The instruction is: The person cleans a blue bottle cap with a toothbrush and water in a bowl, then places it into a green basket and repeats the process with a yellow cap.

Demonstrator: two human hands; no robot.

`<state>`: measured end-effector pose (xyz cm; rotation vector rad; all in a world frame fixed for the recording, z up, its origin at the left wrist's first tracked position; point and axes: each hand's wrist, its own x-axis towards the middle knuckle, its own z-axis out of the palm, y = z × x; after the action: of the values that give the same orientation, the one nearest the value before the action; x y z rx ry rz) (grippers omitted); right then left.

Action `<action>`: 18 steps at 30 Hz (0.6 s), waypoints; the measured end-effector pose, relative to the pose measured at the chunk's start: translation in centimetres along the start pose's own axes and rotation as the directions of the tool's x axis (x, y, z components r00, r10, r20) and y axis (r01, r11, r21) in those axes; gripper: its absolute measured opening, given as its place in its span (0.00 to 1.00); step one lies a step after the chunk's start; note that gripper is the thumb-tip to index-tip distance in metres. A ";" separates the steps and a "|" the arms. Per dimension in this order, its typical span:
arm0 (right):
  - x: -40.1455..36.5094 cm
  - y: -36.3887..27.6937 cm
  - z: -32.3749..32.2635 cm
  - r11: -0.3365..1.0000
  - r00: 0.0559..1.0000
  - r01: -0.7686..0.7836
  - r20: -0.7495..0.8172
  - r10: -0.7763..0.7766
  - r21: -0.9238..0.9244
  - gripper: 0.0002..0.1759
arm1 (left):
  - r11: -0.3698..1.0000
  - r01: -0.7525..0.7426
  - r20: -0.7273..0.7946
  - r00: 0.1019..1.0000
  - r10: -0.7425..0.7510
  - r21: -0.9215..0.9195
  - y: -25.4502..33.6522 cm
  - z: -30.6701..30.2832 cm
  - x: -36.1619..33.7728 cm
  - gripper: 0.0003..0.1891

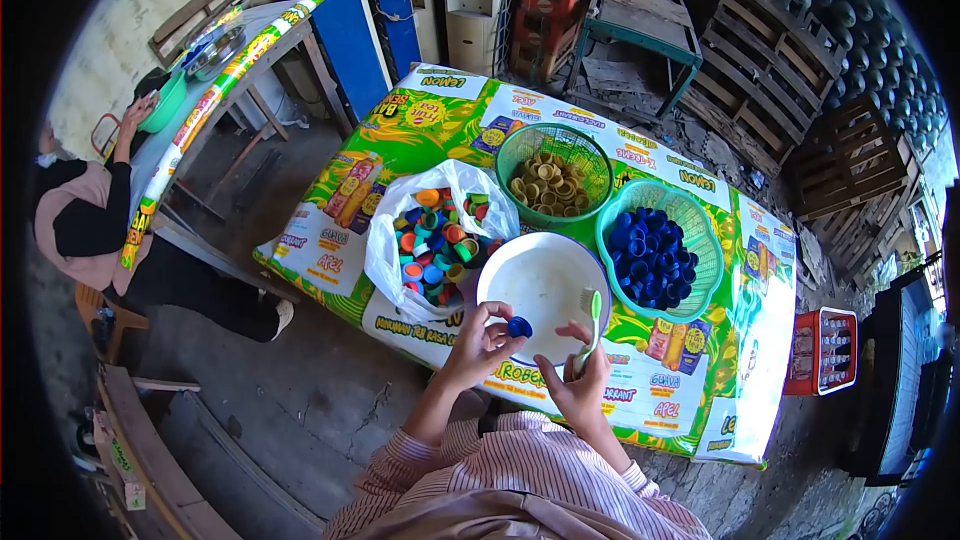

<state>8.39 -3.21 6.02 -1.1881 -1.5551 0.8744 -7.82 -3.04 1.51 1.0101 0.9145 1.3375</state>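
Pinched in the left hand's [478,342] fingertips, a blue cap [519,326] sits over the near rim of a white bowl [540,275]. The right hand [580,387] is clamped on a green toothbrush [592,320], bristles up, just beside the cap. A bag [385,240] of mixed caps and two baskets, one green [512,152] and one teal [702,232], ring the bowl on the table [430,122].

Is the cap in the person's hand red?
No, the cap pinched in the left hand is blue, while the right hand holds a toothbrush.

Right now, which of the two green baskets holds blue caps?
The right basket, beside the white bowl; the left basket holds only tan caps.
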 end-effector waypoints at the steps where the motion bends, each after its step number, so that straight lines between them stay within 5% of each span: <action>1: -0.5 0.5 -0.7 1.000 1.000 0.002 0.005 -0.002 0.003 0.30 | 0.999 0.001 0.013 1.000 -0.001 0.039 -0.3 0.3 0.1 0.18; 3: -1.5 1.5 -2.3 0.999 0.999 0.054 0.005 -0.054 0.008 0.29 | 0.981 -0.033 0.012 0.999 0.031 0.193 -1.2 0.7 0.5 0.20; 7: -3.5 1.6 -4.5 0.993 0.996 -0.081 0.033 0.079 0.088 0.26 | 0.895 -0.021 -0.067 0.996 0.057 0.445 -1.8 2.2 1.5 0.24; 11: -4.1 2.3 -6.9 0.996 0.996 -0.065 0.057 0.061 0.067 0.24 | 0.387 -0.162 0.052 0.959 0.279 0.908 -2.2 3.1 2.6 0.27; 13: -4.4 2.8 -7.8 0.994 0.996 -0.084 0.022 0.082 0.064 0.25 | 0.176 -0.140 0.083 0.950 0.300 0.974 -2.6 3.3 2.9 0.28; 18: -4.5 3.1 -9.6 0.997 0.997 -0.062 -0.042 0.063 0.037 0.27 | 0.123 -0.072 0.040 0.969 0.243 0.990 -3.3 3.5 3.6 0.38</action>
<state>18.73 -6.81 4.70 -1.2277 -1.4683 0.9083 -3.25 0.43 -0.36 2.1263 1.9873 0.7875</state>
